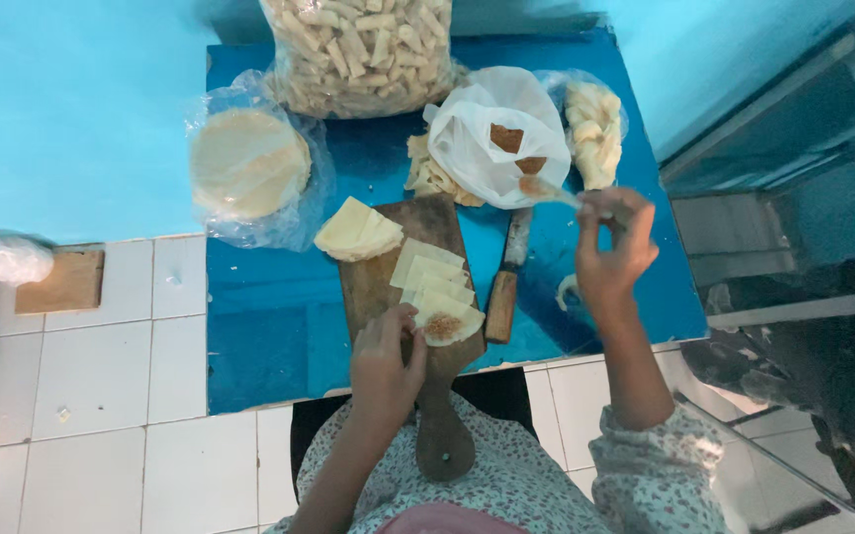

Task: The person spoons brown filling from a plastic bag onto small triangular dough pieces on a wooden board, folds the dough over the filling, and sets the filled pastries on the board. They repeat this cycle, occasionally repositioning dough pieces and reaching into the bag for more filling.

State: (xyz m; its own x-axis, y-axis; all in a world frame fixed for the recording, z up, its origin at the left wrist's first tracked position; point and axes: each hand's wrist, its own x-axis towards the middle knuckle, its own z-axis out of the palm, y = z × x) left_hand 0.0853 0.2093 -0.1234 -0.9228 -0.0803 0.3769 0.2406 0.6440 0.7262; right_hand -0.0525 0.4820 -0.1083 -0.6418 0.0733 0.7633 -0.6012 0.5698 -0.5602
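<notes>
The left hand lies on the board, fingers pressed on a filled wrapper. The raised right hand pinches a spoon over the bag.

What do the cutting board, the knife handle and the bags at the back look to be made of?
The cutting board looks like dark, worn wood: brown, matte, with a paddle handle. The knife handle also seems wooden, lighter brown; its blade looks like dull metal. The bags appear to be thin clear plastic, glossy and crinkled, with rolled pieces showing through. The white bag looks like thin, opaque plastic.
</notes>
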